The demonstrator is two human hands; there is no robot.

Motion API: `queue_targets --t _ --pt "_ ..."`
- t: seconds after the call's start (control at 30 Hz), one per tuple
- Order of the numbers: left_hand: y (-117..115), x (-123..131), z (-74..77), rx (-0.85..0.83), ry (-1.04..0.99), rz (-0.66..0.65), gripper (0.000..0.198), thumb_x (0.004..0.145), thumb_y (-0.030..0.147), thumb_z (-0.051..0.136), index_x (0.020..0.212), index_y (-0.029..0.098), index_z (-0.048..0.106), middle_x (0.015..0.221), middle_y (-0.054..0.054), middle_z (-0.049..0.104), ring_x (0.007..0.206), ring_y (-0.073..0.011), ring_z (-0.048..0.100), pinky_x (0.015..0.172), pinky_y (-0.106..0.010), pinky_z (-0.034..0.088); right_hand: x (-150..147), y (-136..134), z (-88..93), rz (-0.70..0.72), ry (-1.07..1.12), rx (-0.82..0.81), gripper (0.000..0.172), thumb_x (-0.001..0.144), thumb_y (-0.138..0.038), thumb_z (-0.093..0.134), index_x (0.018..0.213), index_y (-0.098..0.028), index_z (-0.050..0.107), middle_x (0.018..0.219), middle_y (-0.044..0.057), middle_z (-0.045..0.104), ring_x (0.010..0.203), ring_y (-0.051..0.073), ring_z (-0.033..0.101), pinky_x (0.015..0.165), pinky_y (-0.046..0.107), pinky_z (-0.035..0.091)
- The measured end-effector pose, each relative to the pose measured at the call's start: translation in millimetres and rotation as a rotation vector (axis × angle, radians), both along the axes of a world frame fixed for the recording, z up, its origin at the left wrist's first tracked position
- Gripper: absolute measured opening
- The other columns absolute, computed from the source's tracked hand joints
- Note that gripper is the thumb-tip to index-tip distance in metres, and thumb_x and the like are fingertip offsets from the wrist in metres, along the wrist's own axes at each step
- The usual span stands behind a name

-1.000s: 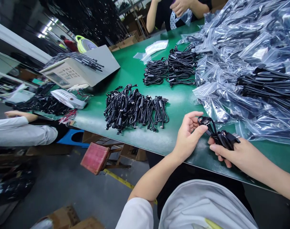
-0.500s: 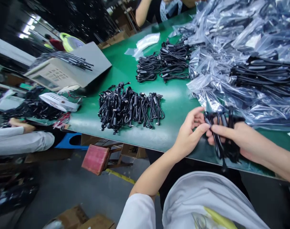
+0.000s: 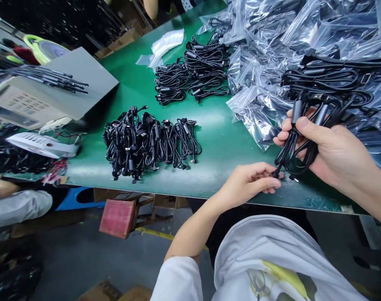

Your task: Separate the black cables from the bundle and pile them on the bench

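Your right hand (image 3: 337,146), at the right of the frame, has its grip clamped on a black cable bundle (image 3: 309,155), thumb across the front and fingers curled behind. The bundle is held up over the near edge of the green counter (image 3: 215,138), its two thick cylinders toward the top and its loose ends hanging down. Your left hand (image 3: 240,186), right of the frame's lower centre, has its thumb and forefinger close together at one of those lower ends; you touch it there, but I cannot tell whether that grip pinches it.

Just behind your right hand, more black cables (image 3: 331,77) lie across clear plastic bags (image 3: 256,117), which fill the upper right. At the centre left you have a heap of bundled cables (image 3: 146,144), and above it, at the upper centre, neat stacks of coiled cables (image 3: 206,60) beside a white packet (image 3: 168,42). A beige machine (image 3: 87,81) stands at the upper left. Below the counter, left of centre, is a red-topped stool (image 3: 118,217); at the far left edge shows another person's sleeve (image 3: 19,207).
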State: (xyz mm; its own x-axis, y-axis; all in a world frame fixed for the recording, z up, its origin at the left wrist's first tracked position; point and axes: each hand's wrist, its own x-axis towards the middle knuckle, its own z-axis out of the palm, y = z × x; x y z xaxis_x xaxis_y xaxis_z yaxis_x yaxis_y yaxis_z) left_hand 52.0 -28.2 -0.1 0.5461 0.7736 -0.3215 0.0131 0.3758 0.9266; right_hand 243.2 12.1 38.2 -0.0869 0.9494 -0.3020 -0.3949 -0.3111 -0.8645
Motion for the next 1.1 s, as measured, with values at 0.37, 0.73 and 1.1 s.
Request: queue_targets --t 0.37,0.73,1.1 --pt "0 -1 -4.7 0.124 0.060 0.128 0.040 0.080 0.050 0.083 0.097 0.016 0.070 0.080 -0.001 0.071 0.066 -0.0098 0.065 0.068 -0.024 0.052 -4 5 -1.1 -0.114 0.065 -0.026 0.011 0.097 -0.020 0.070 0.090 -0.018 0.077 0.088 0.001 0.075 0.080 0.015 0.076 0.079 0.027 0.067" --pt "0 0 -3.4 0.188 0.062 0.163 0.036 0.078 0.044 0.086 0.093 0.017 0.069 0.072 0.003 0.067 0.063 -0.0085 0.063 0.065 -0.022 0.050 -1 10 -13.4 -0.124 0.136 -0.086 0.011 0.095 -0.015 0.070 0.088 -0.016 0.078 0.084 0.001 0.075 0.080 0.014 0.076 0.078 0.026 0.069" --pt "0 0 -2.7 0.157 0.075 0.156 0.040 0.076 0.049 0.087 0.090 0.017 0.069 0.071 0.002 0.067 0.063 -0.0100 0.063 0.068 -0.025 0.051 -4 10 -12.5 -0.128 0.135 -0.132 0.012 0.096 -0.014 0.070 0.086 -0.015 0.077 0.083 0.002 0.073 0.080 0.014 0.074 0.076 0.024 0.068"
